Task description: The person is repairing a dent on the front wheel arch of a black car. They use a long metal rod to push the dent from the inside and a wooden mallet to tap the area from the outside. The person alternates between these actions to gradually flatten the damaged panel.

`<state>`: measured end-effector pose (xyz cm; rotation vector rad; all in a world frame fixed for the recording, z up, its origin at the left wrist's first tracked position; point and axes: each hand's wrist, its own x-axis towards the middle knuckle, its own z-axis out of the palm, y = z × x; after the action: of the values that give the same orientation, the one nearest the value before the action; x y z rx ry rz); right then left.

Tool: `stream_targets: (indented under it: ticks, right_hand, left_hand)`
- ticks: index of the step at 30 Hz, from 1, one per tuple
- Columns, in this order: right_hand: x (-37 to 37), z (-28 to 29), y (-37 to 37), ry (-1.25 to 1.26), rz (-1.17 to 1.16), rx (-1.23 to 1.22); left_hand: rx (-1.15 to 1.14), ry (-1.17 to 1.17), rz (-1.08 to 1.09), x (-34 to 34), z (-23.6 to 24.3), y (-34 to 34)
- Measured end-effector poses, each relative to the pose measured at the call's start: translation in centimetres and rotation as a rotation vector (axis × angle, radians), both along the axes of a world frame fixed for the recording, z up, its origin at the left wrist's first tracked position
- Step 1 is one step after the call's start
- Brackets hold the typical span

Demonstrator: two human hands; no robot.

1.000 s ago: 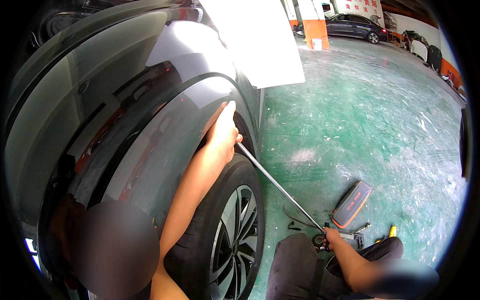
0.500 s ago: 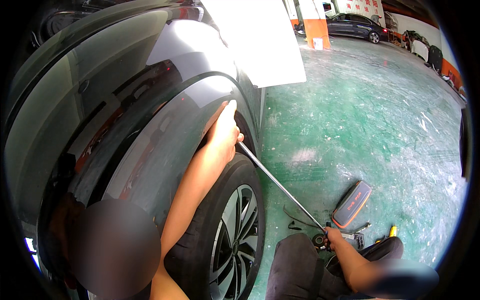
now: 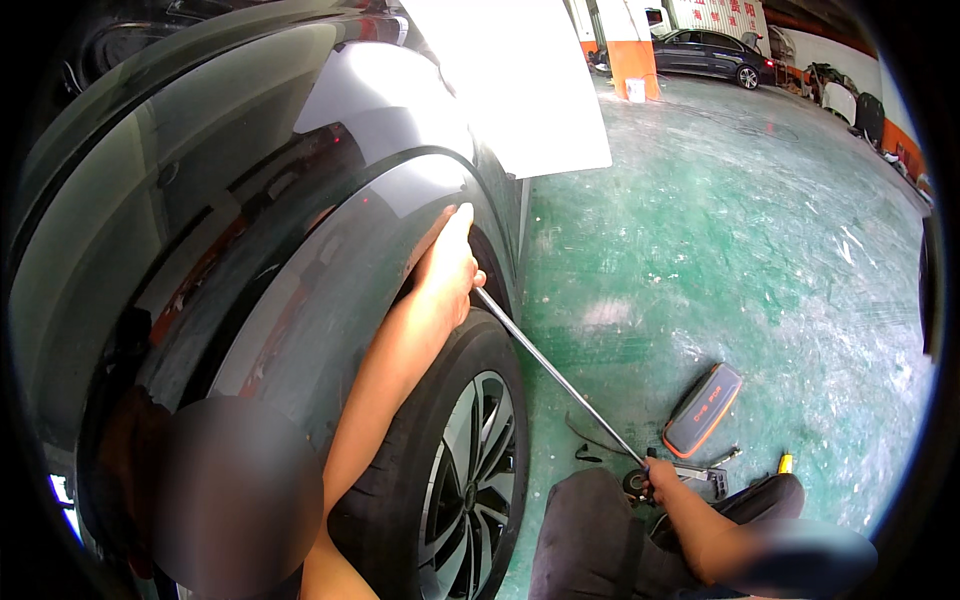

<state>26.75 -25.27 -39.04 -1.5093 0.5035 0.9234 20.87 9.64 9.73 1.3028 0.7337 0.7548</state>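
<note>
A long, shiny metal rod [image 3: 560,374] slants from the wheel arch of a dark car down to my right. Up at the arch edge, my left hand [image 3: 448,258] closes round the rod's upper part, thumb laid along the glossy fender [image 3: 330,270]. The rod's far end is hidden behind that hand and the arch. My right hand [image 3: 658,480] grips the lower end, close above my knees. Below my left forearm is the tyre [image 3: 400,500] with its silver and black alloy wheel [image 3: 470,490].
A bright white panel [image 3: 530,90] stands beside the car. On the green floor [image 3: 620,260] lie a grey case with orange edging [image 3: 703,410], a yellow-handled tool [image 3: 785,463] and metal tools [image 3: 715,470]. Farther off are an orange and white pillar [image 3: 634,65] and another dark car [image 3: 710,52].
The rod's lower end and my right hand have shifted very slightly to the left. My left hand stays at the arch with hardly any movement.
</note>
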Motion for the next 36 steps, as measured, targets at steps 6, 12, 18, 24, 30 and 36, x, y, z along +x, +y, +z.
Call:
stream_targets:
  ticks: [6, 12, 18, 24, 30, 36]
  right_hand:
    - [1.0, -0.2, -1.1, 0.043, 0.002, 0.02]
    - [0.0, 0.1, 0.0, 0.026, 0.022, -0.019]
    - [-2.3, -2.4, 3.2, 0.061, 0.022, 0.069]
    - [-1.4, -3.6, 3.6, 0.079, 0.021, 0.102]
    - [0.7, -0.4, 0.4, 0.011, 0.051, -0.007]
    - [0.5, 0.1, -0.3, 0.02, 0.015, -0.012]
  left_hand:
    - [-0.015, -0.031, -0.02, 0.0, -0.3, 0.1]
    - [-0.012, -0.045, -0.022, -0.1, -0.4, 0.2]
    - [0.062, 0.045, 0.015, 0.4, -0.6, 0.9]
    - [0.092, 0.066, 0.006, 0.6, -0.5, 0.8]
    - [0.035, 0.004, 0.007, 0.4, -0.8, 0.9]
    - [0.011, -0.004, 0.003, 0.5, -0.5, 0.6]
